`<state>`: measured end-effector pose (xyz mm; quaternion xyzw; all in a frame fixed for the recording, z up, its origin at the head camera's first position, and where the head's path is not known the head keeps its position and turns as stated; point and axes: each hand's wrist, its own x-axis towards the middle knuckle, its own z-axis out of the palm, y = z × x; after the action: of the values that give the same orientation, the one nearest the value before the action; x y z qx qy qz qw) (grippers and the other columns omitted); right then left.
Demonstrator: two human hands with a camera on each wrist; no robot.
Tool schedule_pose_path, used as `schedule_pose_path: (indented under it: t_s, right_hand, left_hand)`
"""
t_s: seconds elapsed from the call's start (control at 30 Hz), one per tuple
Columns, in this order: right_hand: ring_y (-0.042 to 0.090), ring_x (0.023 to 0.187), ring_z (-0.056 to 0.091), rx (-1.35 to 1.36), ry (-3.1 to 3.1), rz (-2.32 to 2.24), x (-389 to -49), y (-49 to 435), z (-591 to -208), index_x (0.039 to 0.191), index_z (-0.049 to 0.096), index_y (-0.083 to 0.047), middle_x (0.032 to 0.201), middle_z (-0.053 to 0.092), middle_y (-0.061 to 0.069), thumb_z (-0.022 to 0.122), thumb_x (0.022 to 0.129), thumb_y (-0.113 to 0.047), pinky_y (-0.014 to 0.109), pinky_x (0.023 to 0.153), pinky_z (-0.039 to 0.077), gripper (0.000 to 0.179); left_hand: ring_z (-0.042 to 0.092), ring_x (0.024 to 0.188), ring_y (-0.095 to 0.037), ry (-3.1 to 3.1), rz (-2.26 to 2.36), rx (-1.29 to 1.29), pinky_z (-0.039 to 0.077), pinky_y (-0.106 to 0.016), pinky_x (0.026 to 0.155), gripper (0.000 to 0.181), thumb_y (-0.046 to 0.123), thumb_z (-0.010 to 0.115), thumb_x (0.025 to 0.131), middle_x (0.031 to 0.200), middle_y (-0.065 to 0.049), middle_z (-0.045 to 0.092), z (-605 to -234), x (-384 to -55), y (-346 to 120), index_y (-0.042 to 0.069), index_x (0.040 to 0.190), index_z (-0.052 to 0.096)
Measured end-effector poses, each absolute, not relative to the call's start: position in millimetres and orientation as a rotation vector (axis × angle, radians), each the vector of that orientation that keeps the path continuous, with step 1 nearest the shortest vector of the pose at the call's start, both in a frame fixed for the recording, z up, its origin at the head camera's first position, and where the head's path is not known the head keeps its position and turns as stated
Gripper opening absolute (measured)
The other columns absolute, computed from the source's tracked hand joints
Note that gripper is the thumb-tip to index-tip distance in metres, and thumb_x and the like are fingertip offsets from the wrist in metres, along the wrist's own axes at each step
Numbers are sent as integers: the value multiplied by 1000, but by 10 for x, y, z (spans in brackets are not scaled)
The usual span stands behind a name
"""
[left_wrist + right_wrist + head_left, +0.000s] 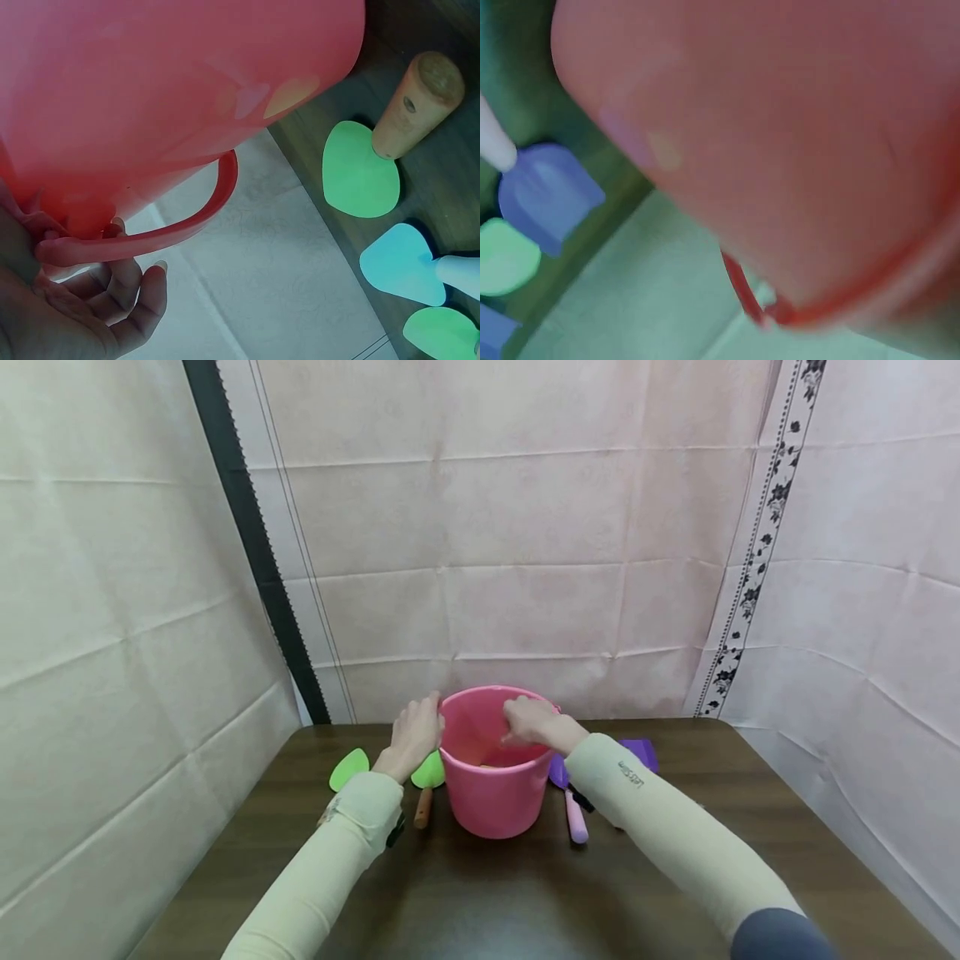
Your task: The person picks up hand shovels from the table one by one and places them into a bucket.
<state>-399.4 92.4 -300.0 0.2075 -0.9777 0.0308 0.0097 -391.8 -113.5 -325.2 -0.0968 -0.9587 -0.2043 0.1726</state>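
Note:
A pink bucket (495,802) stands upright on the brown table. At its left rim my left hand (415,731) grips the edge, fingers bent beside the joint of the bucket's handle (176,234), which hangs down outside the wall in the left wrist view. My right hand (536,724) reaches over the right side into the bucket's mouth, its fingers pointing down inside. In the right wrist view the bucket wall (742,135) hides that hand, and I cannot tell whether it holds something. A small pale patch shows low inside the bucket.
Left of the bucket lie a green toy shovel (428,771) with a wooden handle and another green blade (349,768). On the right are a purple shovel (558,772) with a pink handle and another purple blade (641,753). A cloth wall (525,610) rises behind the table.

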Motion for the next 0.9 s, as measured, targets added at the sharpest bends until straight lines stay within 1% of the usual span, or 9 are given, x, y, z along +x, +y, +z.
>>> schedule_pose_path:
  t_s: [0.07, 0.13, 0.23, 0.33, 0.47, 0.53, 0.67, 0.77, 0.9]
  right_hand:
    - [15, 65, 53, 640, -2921, 155, -4008, 1014, -2942, 74, 60, -11, 68, 58, 1, 71, 85, -31, 31, 58, 44, 26]
    - [17, 63, 56, 634, -2780, 234, -4029, 1133, -2895, 74, 65, -10, 68, 63, 3, 68, 87, -30, 34, 57, 45, 24]
    - [19, 65, 60, 617, -2579, 323, -4073, 1346, -2870, 79, 69, -9, 71, 67, 6, 62, 91, -27, 36, 58, 48, 23]
    - [22, 67, 62, 600, -2410, 361, -4122, 1596, -2925, 81, 69, -7, 72, 67, 8, 59, 93, -25, 38, 61, 49, 24]
    - [28, 67, 62, 541, -2303, 389, -4146, 1937, -3088, 82, 67, -5, 73, 64, 10, 57, 95, -23, 43, 62, 48, 24]
    - [31, 68, 62, 487, -2316, 406, -4138, 2097, -3178, 83, 67, -4, 74, 63, 11, 56, 95, -22, 45, 62, 48, 24]
    - [34, 77, 63, 322, -2455, 432, -4110, 2393, -3350, 87, 65, -3, 83, 64, 14, 53, 97, -24, 49, 66, 49, 26]
    - [36, 80, 64, 197, -2588, 440, -4070, 2574, -3464, 85, 62, -3, 86, 64, 17, 51, 96, -27, 52, 63, 48, 28]
    - [41, 77, 63, 70, -2737, 414, -4010, 2764, -3633, 77, 56, -4, 83, 62, 20, 47, 94, -28, 52, 55, 45, 31]
  left_hand:
    - [63, 77, -27, -2731, -586, -272, 50, -37, 63, 18, 11, 49, 94, 87, -10, 65, -3258, -3917, -1128, 7, 109, 58]
    - [63, 76, -27, -2740, -587, -265, 49, -37, 62, 18, 11, 48, 94, 87, -10, 65, -3260, -3916, -1126, 8, 109, 58]
    - [62, 74, -26, -2744, -596, -256, 49, -36, 61, 19, 10, 48, 94, 86, -10, 64, -3242, -3915, -1122, 7, 110, 58]
    - [62, 75, -26, -2748, -600, -256, 50, -37, 62, 23, 10, 49, 94, 89, -11, 65, -3217, -3912, -1113, 7, 115, 57]
    - [64, 80, -29, -2771, -585, -246, 53, -39, 67, 27, 10, 49, 94, 95, -12, 67, -3202, -3912, -1102, 7, 120, 56]
    - [65, 83, -30, -2776, -574, -250, 53, -41, 68, 28, 10, 48, 94, 97, -13, 67, -3204, -3916, -1104, 7, 120, 56]
    - [65, 84, -32, -2761, -551, -261, 53, -43, 69, 26, 9, 48, 94, 97, -14, 67, -3199, -3930, -1105, 6, 118, 57]
    - [65, 84, -32, -2753, -534, -263, 53, -43, 69, 24, 9, 48, 94, 97, -14, 67, -3190, -3945, -1099, 6, 116, 58]
    - [66, 87, -32, -2768, -535, -259, 54, -43, 71, 26, 10, 47, 94, 100, -14, 67, -3192, -3955, -1084, 7, 118, 58]
